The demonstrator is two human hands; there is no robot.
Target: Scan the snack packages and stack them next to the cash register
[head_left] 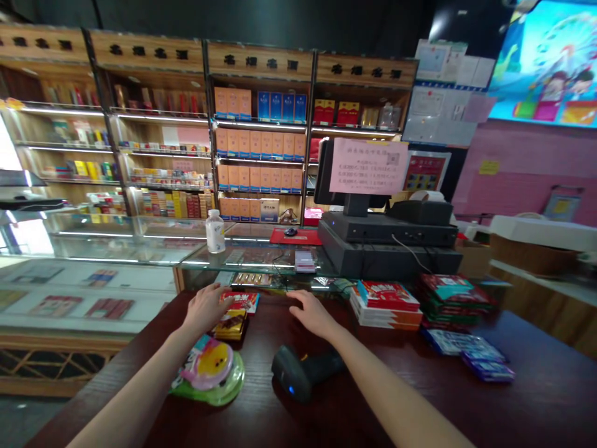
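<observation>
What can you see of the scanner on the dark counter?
The scanner is dark grey and looks plastic, with a bulky head toward the left and a handle running right. A blue light glows on the head; a yellow mark shows near the handle. It lies on the dark counter. The right hand is beyond it, not gripping it; the right forearm hides the handle's end, so contact there is unclear.

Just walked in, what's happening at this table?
A person has both hands over a dark table. The left hand is at a red packet; whether it touches is unclear. The right hand is open beyond a scanner. Yellow packets lie near the left hand, and stacked red packs sit before the till.
</observation>
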